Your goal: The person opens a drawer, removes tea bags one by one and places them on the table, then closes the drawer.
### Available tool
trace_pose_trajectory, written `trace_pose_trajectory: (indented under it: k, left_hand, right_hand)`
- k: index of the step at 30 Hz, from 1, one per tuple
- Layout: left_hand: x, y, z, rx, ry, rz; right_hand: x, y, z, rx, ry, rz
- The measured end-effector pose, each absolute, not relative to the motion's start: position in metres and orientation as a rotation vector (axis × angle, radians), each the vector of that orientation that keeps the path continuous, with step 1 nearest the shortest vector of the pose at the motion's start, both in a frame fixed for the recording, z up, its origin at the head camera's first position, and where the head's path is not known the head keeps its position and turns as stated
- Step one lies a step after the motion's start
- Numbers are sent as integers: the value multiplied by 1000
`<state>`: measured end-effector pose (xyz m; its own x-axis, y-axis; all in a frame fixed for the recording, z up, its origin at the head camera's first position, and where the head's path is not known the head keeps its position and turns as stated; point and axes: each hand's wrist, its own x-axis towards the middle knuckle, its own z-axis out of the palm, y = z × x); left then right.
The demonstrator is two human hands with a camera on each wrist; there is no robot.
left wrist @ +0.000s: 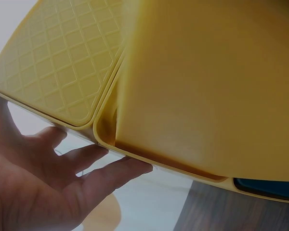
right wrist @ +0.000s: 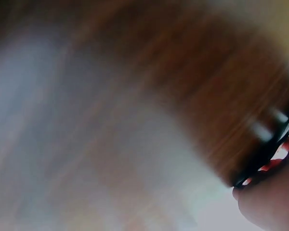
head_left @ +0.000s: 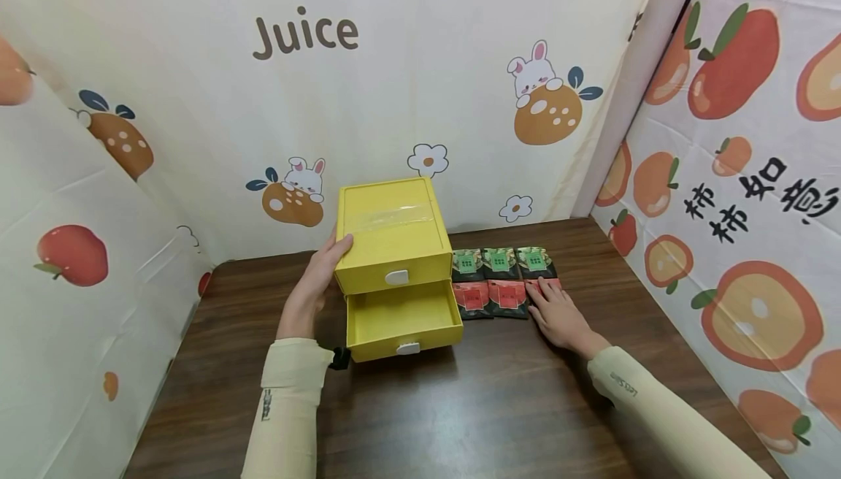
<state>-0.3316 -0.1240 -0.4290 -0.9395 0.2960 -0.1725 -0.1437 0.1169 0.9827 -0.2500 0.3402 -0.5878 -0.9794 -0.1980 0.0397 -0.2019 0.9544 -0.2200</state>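
Our pale sleeves (head_left: 287, 406) are nearest. Our right hand (head_left: 560, 320) lies spread on the right-end red packet (right wrist: 269, 149), likely light, soft and slippery; we'd best pinch its edge. Our left hand (head_left: 312, 285), fingers apart, touches the yellow box (head_left: 394, 234).

The left hand (head_left: 315, 282) is bare below a snug, pale cream left sleeve (head_left: 284, 420) with dark lettering (head_left: 266, 404); a small black piece (head_left: 339, 358) shows at its cuff. The right hand (head_left: 561, 318) is bare too; the matching right sleeve (head_left: 663, 413) bears small lettering.
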Motion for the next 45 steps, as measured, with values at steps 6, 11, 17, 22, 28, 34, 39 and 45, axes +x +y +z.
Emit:
trace_pose_trajectory:
  k: [6,11,17,22,28,34,39,45]
  left_hand:
    - [-331,-125,-430,154,2072,1889]
    - [-332,-125,-430,155,2080,1880]
    - [-331,-126,-429,148,2084,1879]
    - [-331,-127,-429,138,2109,1871]
    - [-332,-126,-429,145,2108,1866]
    - [-332,-123,-430,139,2101,1878]
    - [-332,-122,-431,128,2081,1889]
    - [-332,-124,-430,118,2079,1889]
  right_hand:
    - [-248,337,-584,266,-3070,373]
    - [-246,334,-579,182,-2986,478]
    - [-245,325,-562,88,-2839,642]
    - [-240,304,-534,-29,-2793,719]
    - [-224,268,-501,-9,-2718,710]
    - [-201,225,-478,39,-2671,636]
    - [-180,193,-470,89,-2705,545]
    - [-163,155,-464,151,-2789,466]
